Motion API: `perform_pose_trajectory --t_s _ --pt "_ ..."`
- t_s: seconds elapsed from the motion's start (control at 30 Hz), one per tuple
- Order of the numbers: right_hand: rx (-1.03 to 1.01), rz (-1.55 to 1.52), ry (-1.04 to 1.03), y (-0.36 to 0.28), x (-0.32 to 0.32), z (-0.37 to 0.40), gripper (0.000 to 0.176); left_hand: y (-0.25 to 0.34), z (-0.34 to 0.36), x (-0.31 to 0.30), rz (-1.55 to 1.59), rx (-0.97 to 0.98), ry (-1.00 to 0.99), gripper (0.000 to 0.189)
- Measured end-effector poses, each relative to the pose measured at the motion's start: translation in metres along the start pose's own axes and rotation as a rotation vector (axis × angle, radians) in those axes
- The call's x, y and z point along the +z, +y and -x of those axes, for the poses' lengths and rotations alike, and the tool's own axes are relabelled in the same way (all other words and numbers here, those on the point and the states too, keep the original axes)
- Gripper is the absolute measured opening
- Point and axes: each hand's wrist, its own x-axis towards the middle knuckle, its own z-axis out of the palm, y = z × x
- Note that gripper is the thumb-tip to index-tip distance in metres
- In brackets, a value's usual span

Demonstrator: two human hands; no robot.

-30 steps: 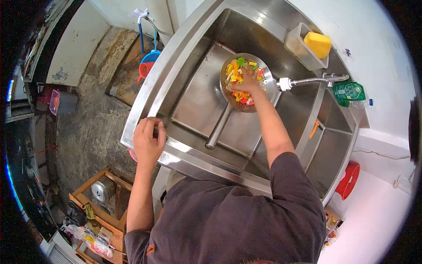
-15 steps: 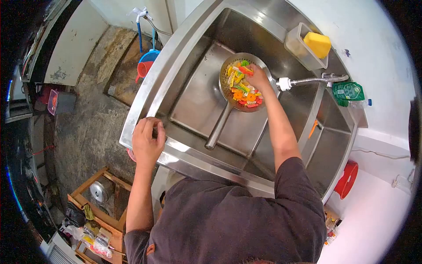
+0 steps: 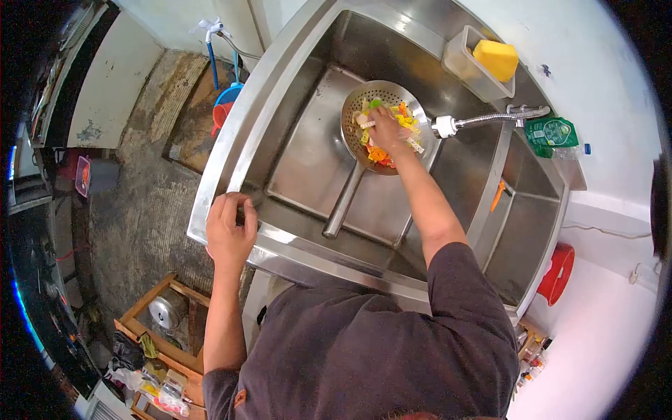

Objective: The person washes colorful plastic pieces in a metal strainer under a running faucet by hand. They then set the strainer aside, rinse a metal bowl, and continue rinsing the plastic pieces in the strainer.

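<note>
My right hand (image 3: 387, 131) is down in a perforated metal strainer (image 3: 378, 87), with its fingers closed in among the colourful small pieces (image 3: 407, 124). These are green, yellow, white, orange and red, some ridged and some flower-shaped; a white strip pokes out beside my fingertips, which are partly hidden. The strainer sits over the large basin of a steel sink (image 3: 301, 164), its long tubular handle pointing toward me. My left hand (image 3: 232, 225) rests on the sink's left front rim, fingers bent and thumb apart, holding nothing.
A flexible tap (image 3: 483, 126) reaches over the basin just right of the strainer. Behind it stand a plastic tub (image 3: 470, 64) with a yellow sponge (image 3: 495, 60) and a green pouch (image 3: 551, 133). An orange-handled tool (image 3: 498, 196) lies in the side basin. Buckets (image 3: 225, 105) stand on the left floor.
My right hand has moved left across the strainer, from its right side into the middle of the pieces, which are stirred around. My left hand stays on the rim.
</note>
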Motion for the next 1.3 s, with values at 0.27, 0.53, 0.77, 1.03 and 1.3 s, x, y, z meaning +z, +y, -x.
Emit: perform_pose_trajectory --t_s 0.27,0.53,0.77,1.03,1.3 --pt "0.247 -0.149 0.222 0.031 -0.057 0.041 0.028 0.001 0.000 -0.002 0.014 -0.003 -0.002 0.004" --pt "0.437 -0.070 0.030 0.047 -0.010 0.037 0.070 0.001 0.001 -0.002 0.019 -0.005 0.003 0.005" --pt "0.564 -0.928 0.202 0.022 -0.004 0.021 0.051 -0.004 0.001 0.000 0.021 0.017 0.008 0.006" --pt "0.345 -0.407 -0.249 0.021 -0.034 0.056 0.082 -0.002 0.000 -0.003 0.035 0.004 0.006 0.005" --pt "0.595 -0.073 0.028 0.001 0.045 0.052 0.090 0.000 0.000 -0.002 0.038 0.006 0.000 0.004"
